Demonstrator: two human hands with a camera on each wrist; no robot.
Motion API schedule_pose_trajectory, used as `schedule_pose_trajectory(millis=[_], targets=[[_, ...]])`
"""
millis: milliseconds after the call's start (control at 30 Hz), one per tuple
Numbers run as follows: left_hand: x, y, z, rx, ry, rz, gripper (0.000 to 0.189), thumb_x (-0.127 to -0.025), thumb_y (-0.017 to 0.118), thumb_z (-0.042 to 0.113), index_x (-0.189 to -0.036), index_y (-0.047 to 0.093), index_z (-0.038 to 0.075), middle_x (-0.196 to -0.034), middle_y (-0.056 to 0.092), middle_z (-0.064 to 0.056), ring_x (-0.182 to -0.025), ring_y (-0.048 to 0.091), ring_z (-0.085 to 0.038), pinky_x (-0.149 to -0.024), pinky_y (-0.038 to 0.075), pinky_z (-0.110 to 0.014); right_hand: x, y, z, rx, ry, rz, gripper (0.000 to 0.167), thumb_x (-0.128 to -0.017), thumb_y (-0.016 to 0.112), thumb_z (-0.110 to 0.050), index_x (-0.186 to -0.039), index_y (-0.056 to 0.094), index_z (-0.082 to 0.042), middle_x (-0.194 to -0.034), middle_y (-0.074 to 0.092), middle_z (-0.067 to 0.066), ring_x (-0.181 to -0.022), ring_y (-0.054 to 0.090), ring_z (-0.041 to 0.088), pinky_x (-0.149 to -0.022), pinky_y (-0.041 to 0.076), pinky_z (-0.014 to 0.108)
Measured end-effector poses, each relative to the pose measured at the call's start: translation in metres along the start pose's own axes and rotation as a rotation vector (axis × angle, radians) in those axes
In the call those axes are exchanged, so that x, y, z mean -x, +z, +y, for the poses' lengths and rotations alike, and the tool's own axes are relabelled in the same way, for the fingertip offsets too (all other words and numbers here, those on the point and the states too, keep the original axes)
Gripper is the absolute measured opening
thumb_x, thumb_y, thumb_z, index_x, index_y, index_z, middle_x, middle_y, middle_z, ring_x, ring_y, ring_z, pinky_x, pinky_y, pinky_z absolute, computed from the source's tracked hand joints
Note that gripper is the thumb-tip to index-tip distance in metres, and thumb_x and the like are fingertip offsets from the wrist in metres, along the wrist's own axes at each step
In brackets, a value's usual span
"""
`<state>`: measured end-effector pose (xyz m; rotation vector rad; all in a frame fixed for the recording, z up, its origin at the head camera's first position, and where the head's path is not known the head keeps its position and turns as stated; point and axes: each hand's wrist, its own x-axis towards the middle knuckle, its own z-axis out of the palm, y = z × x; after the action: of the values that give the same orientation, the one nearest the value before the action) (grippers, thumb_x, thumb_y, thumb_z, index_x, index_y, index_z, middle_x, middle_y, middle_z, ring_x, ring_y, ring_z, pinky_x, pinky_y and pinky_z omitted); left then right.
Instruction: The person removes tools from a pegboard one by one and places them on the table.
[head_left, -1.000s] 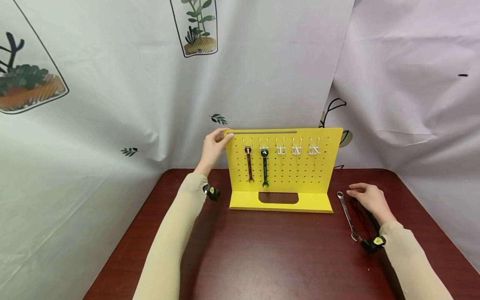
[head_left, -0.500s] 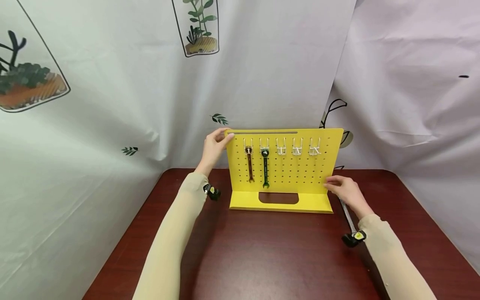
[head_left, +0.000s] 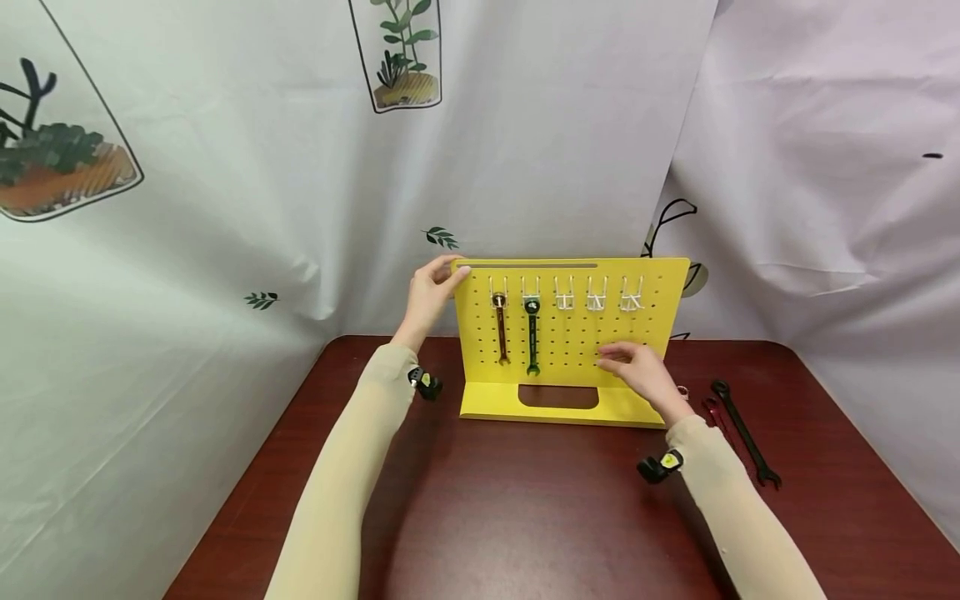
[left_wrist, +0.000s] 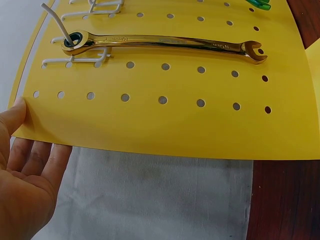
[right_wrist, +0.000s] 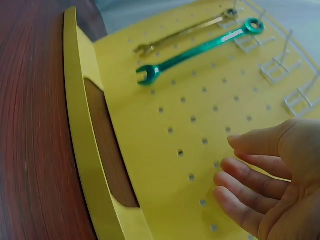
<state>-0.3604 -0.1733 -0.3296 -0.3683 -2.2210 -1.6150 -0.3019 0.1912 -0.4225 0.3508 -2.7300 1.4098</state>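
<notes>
My left hand (head_left: 427, 292) grips the upper left corner of a yellow pegboard stand (head_left: 476, 375), thumb in front and fingers behind in the left wrist view. A gold combination wrench (left_wrist: 165, 42) hangs by its ring end from the leftmost white hook. Beside it a green combination wrench (right_wrist: 200, 49) hangs the same way from the second hook. My right hand (head_left: 641, 371) is in front of the board's lower right part, with loosely bent fingers and nothing held. In the right wrist view, its fingertips (right_wrist: 235, 167) overlap the rows of holes.
Three bare white hooks (head_left: 596, 296) line the board's upper right. On the dark red table (head_left: 525, 517), right of the stand, lie a black wrench (head_left: 742, 429) and a red wrench (head_left: 718, 417). A silver ring end (head_left: 682, 392) shows behind my right forearm. A patterned cloth (head_left: 555, 150) hangs behind.
My right hand has moved left, from over the wrenches on the table to in front of the pegboard, holding nothing. My left hand keeps its grip on the board's corner.
</notes>
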Motion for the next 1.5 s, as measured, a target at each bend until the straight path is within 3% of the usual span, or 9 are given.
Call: schedule_pose_trajectory(millis=[633, 900, 1333, 1500], targets=[[0.001, 0.000, 0.001, 0.002, -0.009, 0.003, 0.040, -0.093, 0.073, 0.042, -0.125, 0.071, 0.018, -0.107, 0.074, -0.009, -0.095, 0.069, -0.022, -0.083, 0.059, -0.040, -0.020, 0.044, -0.046, -0.106, -0.052, -0.078, 0.036, -0.098, 0.069, -0.022, -0.129, 0.066, -0.003, -0.124, 0.068, 0.015, -0.113, 0.063, 0.032, -0.097, 0.051, 0.050], [0.002, -0.001, 0.001, -0.004, -0.010, 0.007, 0.040, -0.093, 0.073, 0.042, -0.125, 0.071, 0.017, -0.105, 0.074, -0.009, -0.092, 0.069, -0.022, -0.082, 0.059, -0.042, -0.031, 0.059, -0.053, -0.149, -0.050, -0.095, 0.038, -0.097, 0.071, -0.024, -0.129, 0.065, -0.004, -0.126, 0.067, 0.015, -0.114, 0.062, 0.032, -0.098, 0.051, 0.048], [0.000, 0.001, 0.000, 0.010, -0.015, 0.009, 0.042, -0.093, 0.073, 0.042, -0.125, 0.071, 0.017, -0.106, 0.074, -0.009, -0.094, 0.069, -0.022, -0.083, 0.059, -0.040, -0.041, 0.072, -0.051, -0.223, -0.057, -0.124, 0.058, -0.097, 0.069, -0.037, -0.142, 0.055, -0.003, -0.137, 0.060, 0.016, -0.124, 0.057, 0.033, -0.104, 0.047, 0.051], [0.001, 0.000, 0.000, 0.009, -0.015, 0.007, 0.042, -0.093, 0.073, 0.042, -0.126, 0.070, 0.016, -0.105, 0.074, -0.009, -0.093, 0.069, -0.022, -0.083, 0.059, -0.040, -0.042, 0.076, -0.050, -0.228, -0.082, -0.123, 0.052, -0.099, 0.067, -0.034, -0.139, 0.058, -0.003, -0.132, 0.063, 0.016, -0.120, 0.060, 0.032, -0.103, 0.049, 0.050]])
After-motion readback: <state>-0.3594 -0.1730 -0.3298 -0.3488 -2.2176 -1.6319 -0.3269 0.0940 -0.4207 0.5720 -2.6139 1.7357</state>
